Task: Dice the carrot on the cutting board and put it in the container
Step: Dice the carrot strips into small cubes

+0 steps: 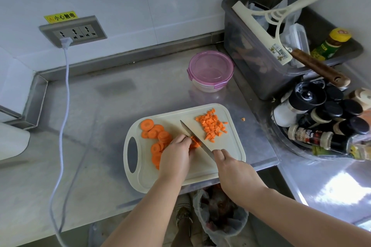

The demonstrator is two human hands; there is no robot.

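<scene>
Dicing mid-frame: left hand [176,152] holds carrot slices [196,144], right hand [230,168] grips the knife [187,129]. Next cuts must clear fingertips [187,140]; the lidded container [210,70] above needs opening.

Counter [90,106] spreads free beside the left hand [176,154]; beyond the right hand [230,168] crowd container [210,70], bin [251,52] and bottles [321,118].

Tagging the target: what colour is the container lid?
Translucent pink lid, seen best in the head view.

The counter [100,116] bears cutting board [228,144], container [210,70] — and bin [251,62].
</scene>
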